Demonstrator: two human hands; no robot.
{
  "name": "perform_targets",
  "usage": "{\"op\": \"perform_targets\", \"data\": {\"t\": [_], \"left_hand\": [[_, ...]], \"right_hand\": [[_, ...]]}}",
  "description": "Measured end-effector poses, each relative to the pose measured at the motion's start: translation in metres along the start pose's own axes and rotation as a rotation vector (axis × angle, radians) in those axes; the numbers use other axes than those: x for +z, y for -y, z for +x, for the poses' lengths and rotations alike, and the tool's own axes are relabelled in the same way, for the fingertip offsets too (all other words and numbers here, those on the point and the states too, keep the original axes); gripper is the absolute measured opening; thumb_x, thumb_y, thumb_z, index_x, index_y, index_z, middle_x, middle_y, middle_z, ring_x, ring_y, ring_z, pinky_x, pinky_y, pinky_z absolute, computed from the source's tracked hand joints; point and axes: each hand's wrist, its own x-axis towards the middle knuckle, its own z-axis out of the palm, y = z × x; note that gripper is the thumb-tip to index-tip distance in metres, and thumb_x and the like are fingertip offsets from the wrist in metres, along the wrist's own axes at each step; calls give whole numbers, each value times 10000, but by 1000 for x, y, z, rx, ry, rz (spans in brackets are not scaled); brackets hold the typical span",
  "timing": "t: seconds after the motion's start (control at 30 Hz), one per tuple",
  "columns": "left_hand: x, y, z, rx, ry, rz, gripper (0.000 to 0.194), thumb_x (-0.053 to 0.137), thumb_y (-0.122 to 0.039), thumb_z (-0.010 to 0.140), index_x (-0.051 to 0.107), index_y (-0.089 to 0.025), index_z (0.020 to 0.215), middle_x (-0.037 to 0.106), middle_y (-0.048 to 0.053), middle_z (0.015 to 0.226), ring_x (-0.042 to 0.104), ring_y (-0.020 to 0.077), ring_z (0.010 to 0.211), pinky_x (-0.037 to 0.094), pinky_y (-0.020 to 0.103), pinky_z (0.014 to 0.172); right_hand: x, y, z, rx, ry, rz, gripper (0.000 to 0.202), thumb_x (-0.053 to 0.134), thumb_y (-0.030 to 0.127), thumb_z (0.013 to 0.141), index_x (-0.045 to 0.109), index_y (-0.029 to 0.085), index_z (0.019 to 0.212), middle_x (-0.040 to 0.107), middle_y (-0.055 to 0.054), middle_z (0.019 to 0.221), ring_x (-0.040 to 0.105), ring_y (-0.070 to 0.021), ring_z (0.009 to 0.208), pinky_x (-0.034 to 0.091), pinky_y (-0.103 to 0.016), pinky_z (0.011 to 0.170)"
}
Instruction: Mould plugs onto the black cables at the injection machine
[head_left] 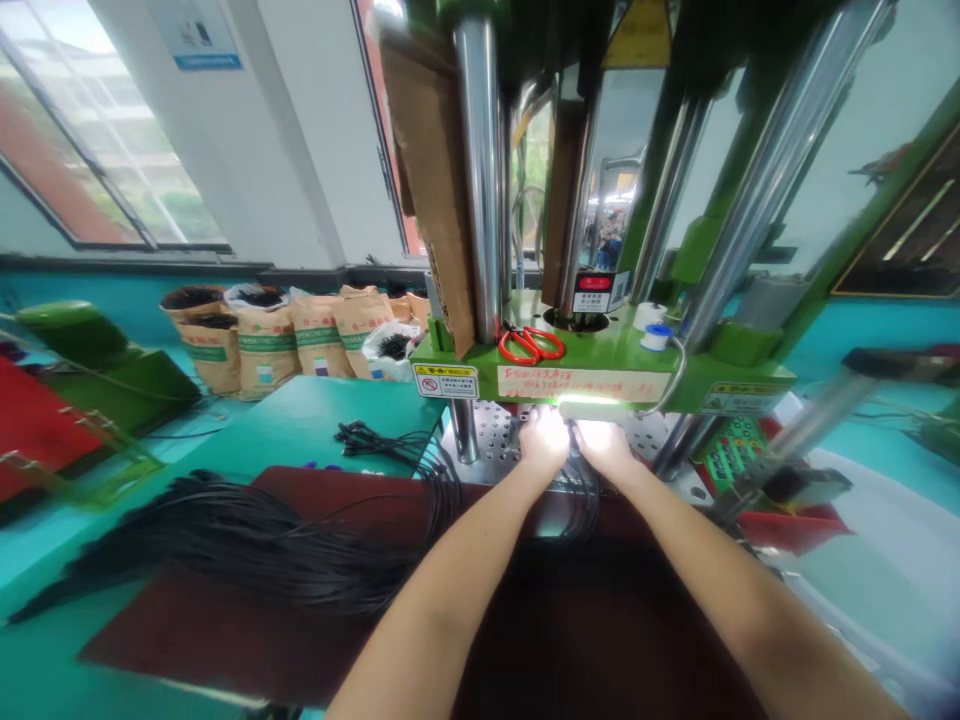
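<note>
Both of my arms reach forward to the metal plate [491, 440] of a green press [465, 378]. My left hand [545, 440] is under the lit lamp, its fingers curled; what they hold is hidden by glare and by the hand. Close beside it on the right, my right hand [604, 447] is also curled at the plate, its fingertips washed out by the light. Black cables [581, 500] hang from between the two hands over the plate's front edge. More black cables [442, 480] lie just left of my left hand.
A big bundle of black cables [247, 540] lies on a dark red board [150, 630] at the left. Red-handled scissors [531, 345] rest on the press ledge. Metal columns [480, 180] flank the work area. A green button panel [739, 460] is at the right; sacks [266, 350] stand behind.
</note>
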Motion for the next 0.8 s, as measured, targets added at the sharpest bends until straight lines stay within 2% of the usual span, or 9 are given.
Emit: {"op": "perform_targets", "data": {"t": [0.1, 0.17, 0.23, 0.33, 0.47, 0.6, 0.8], "left_hand": [[1, -7, -2, 44, 42, -7, 260, 389, -158, 823, 606, -118, 960, 628, 111, 914, 519, 223, 991, 433, 328, 829], [3, -8, -1, 27, 56, -10, 247, 407, -142, 811, 610, -98, 946, 638, 116, 855, 530, 226, 974, 422, 340, 846], [6, -9, 0, 3, 55, -15, 253, 399, -138, 818, 617, -90, 936, 642, 122, 850, 535, 220, 974, 406, 340, 872], [8, -9, 4, -25, 39, -31, 271, 389, -148, 828, 633, -97, 934, 643, 124, 889, 536, 213, 989, 383, 332, 909], [8, -7, 12, -42, 30, -67, 270, 431, -187, 801, 642, -130, 958, 646, 104, 925, 566, 204, 951, 418, 301, 866], [7, -1, 19, -47, 41, -94, 268, 435, -193, 778, 661, -145, 914, 657, 88, 892, 595, 196, 889, 446, 285, 825], [6, 7, 20, -24, 46, -104, 297, 387, -195, 811, 663, -153, 912, 661, 85, 890, 593, 188, 903, 437, 273, 839]], "right_hand": [[-1, 4, -2, -53, 20, -3, 318, 322, 264, 907, 581, 180, 1072, 652, -109, 999, 608, -227, 925, 446, -317, 775], [0, 6, -1, -53, 38, -9, 309, 334, 257, 902, 575, 158, 1067, 664, -123, 932, 629, -245, 854, 461, -344, 731], [2, 8, 2, -44, 48, -9, 301, 341, 246, 897, 583, 138, 1041, 667, -137, 902, 634, -258, 830, 465, -359, 711], [2, 8, 6, -40, 50, 13, 293, 347, 230, 892, 600, 134, 1003, 652, -146, 974, 615, -245, 903, 456, -330, 744], [-1, 8, 11, -13, 50, 55, 310, 343, 233, 888, 603, 134, 1024, 636, -135, 1042, 597, -218, 941, 441, -289, 780], [-3, 12, 14, 29, 63, 78, 304, 370, 254, 870, 623, 135, 989, 649, -128, 1011, 612, -217, 890, 450, -283, 753], [2, 21, 17, 63, 53, 72, 297, 370, 208, 853, 642, 113, 926, 662, -147, 930, 619, -232, 836, 452, -297, 723]]}}
